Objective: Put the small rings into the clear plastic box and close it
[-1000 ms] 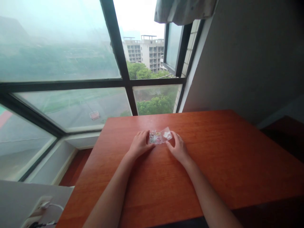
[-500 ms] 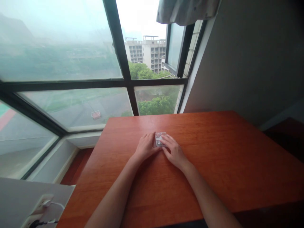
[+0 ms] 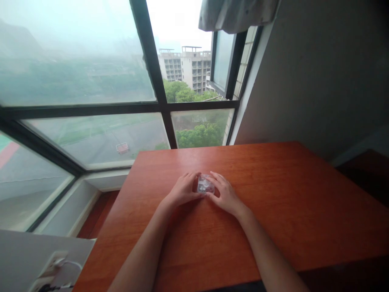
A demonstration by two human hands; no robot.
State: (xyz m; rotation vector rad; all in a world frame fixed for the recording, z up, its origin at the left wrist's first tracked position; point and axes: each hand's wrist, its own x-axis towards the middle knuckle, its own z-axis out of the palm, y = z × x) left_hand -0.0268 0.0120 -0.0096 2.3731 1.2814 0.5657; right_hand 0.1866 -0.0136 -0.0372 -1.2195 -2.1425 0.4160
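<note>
A small clear plastic box (image 3: 206, 185) lies on the reddish-brown wooden table (image 3: 273, 194). Some grey and reddish contents show faintly through it; I cannot make out what they are. My left hand (image 3: 184, 189) curves around its left side, with fingertips at the far corner and thumb at the near edge. From the right, my right hand (image 3: 225, 195) holds the box the same way, its fingers along the far right edge and its thumb near the front.
Beyond the table stand dark-framed windows (image 3: 164, 107), with a patterned curtain (image 3: 238, 14) hanging above. A grey wall (image 3: 310, 81) rises on the right. Low on the left, a white plug and cable (image 3: 65, 263) sit at a wall socket.
The box has shifted slightly toward me. My right fingers have slid from its top to its far right edge, leaving more of the top showing. My left hand has opened a little wider around it.
</note>
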